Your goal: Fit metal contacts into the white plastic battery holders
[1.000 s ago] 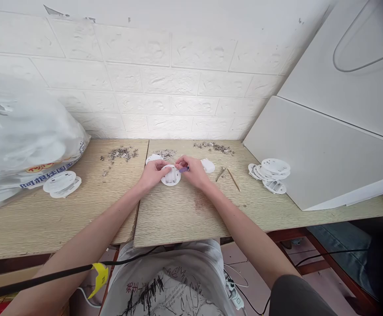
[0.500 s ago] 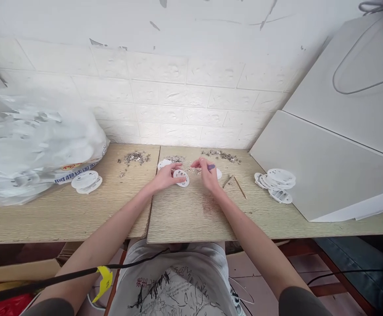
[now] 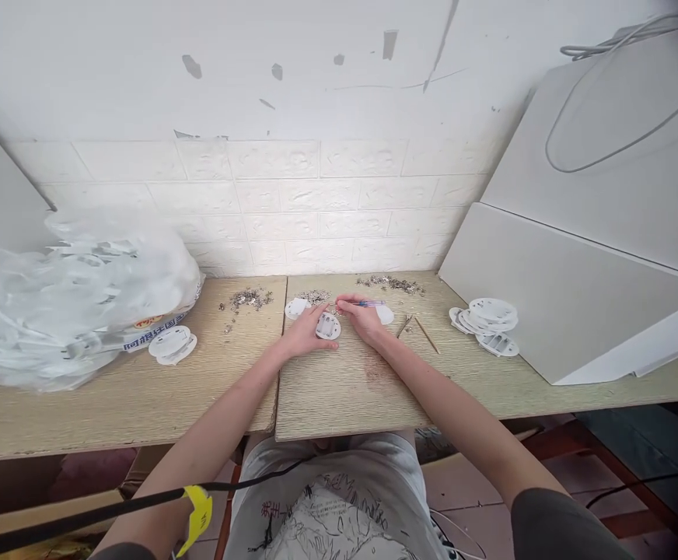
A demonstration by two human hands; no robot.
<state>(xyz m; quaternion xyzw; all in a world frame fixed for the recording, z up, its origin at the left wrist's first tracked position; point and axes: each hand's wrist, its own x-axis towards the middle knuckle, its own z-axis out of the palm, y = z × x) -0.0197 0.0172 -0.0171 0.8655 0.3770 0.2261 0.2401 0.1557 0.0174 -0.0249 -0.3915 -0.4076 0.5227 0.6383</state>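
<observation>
Right hand [image 3: 365,320], gripping slim purple tool [image 3: 372,303], nearer white plastic disc [image 3: 328,327] left hand [image 3: 304,334] clasps mid-frame; likely fitting, next needs steadiness.

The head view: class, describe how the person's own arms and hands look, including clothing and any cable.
The left hand and right hand are bare, without visible gloves or wristwear. The left sleeve and right sleeve are dark grey. A black cable with a marked yellow tag crosses in front of the left arm.
</observation>
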